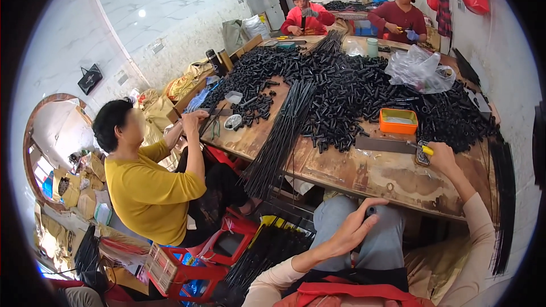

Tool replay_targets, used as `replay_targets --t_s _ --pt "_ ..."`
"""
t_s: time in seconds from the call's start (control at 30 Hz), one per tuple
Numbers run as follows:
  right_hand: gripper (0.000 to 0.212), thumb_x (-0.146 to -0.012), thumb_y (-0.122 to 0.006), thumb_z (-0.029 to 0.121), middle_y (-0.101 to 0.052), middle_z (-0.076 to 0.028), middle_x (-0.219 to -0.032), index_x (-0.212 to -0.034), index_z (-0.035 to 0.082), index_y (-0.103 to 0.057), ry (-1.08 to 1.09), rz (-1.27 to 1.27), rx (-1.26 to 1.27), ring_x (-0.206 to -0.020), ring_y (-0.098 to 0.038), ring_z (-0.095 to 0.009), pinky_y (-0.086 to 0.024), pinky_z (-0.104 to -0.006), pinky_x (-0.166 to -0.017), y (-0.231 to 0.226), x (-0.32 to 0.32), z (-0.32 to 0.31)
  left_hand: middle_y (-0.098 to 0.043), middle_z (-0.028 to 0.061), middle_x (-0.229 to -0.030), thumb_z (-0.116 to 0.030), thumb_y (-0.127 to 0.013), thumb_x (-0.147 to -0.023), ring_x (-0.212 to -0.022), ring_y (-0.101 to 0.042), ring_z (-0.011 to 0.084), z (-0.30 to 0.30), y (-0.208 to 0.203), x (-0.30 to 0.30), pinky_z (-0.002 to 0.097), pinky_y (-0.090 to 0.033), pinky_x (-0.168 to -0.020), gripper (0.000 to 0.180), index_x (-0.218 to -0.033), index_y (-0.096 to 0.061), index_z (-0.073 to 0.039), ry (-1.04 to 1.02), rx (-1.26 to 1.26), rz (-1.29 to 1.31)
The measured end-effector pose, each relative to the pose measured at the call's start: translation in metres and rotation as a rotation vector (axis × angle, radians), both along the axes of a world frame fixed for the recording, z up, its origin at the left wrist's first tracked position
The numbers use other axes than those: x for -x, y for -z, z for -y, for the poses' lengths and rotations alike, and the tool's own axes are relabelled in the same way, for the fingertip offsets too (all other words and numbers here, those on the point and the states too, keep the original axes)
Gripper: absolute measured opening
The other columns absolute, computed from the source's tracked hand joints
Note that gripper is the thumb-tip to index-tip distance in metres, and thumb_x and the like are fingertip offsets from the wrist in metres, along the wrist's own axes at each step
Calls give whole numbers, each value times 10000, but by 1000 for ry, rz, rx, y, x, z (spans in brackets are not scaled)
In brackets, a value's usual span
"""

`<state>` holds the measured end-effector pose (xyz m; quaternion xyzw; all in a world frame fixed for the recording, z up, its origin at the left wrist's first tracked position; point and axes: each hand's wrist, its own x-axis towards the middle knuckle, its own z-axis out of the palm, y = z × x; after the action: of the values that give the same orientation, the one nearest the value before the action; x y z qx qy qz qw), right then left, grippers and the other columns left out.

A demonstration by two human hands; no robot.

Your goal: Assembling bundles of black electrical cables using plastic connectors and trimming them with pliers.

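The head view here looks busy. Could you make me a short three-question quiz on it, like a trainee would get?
1. True or false: the left hand holds a small black part over the lap.
2. What is the right hand touching at the edge of the wooden table? A) a yellow-handled tool B) the orange tray C) the clear plastic bag
3. Fill in: the long bundle of thin black rods lies to the ___ of the orange tray.

Key: 1 true; 2 A; 3 left
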<state>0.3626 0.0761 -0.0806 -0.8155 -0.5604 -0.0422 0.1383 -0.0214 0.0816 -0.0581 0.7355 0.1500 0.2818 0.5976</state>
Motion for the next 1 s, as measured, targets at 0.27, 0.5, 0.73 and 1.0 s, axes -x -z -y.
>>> replay_targets --t_s 0.27,0.5,0.73,1.0 --pt "199 -818 -659 185 -669 -195 -941 -959 45 -657 88 -53 -29 -927 -626 -397 -496 -489 -781 2 6 10 -434 5 -774 -411 -345 -1032 -686 -382 103 42 -38 31 238 -336 -643 511 -1384 -415 -48 150 -57 131" --pt "275 -868 -675 310 -629 -123 -706 -892 38 -645 -70 -465 -435 -679 -618 -240 -475 -375 -637 5 24 -3 -478 -2 -711 -387 -347 -1046 -638 -450 82 26 21 21 233 -359 -587 448 -1137 -556 -1 -291 39 203" --pt "191 -940 -609 213 -596 -38 -837 -992 31 -589 -357 -1494 -286 -681 -571 -111 -456 -257 -601 -49 178 82 -451 -8 -726 -436 -325 -1047 -660 -396 81 21 13 3 223 -347 -605 575 -1377 -452 17 -128 138 246" --pt "144 -957 -587 137 -594 -44 -872 -1010 7 -557 -486 -1434 -321 -733 -571 -100 -467 -253 -676 -66 235 133 -550 26 -821 -465 -282 -1048 -710 -427 83 34 -5 2 223 -358 -624 633 -1380 -429 53 205 242 220"
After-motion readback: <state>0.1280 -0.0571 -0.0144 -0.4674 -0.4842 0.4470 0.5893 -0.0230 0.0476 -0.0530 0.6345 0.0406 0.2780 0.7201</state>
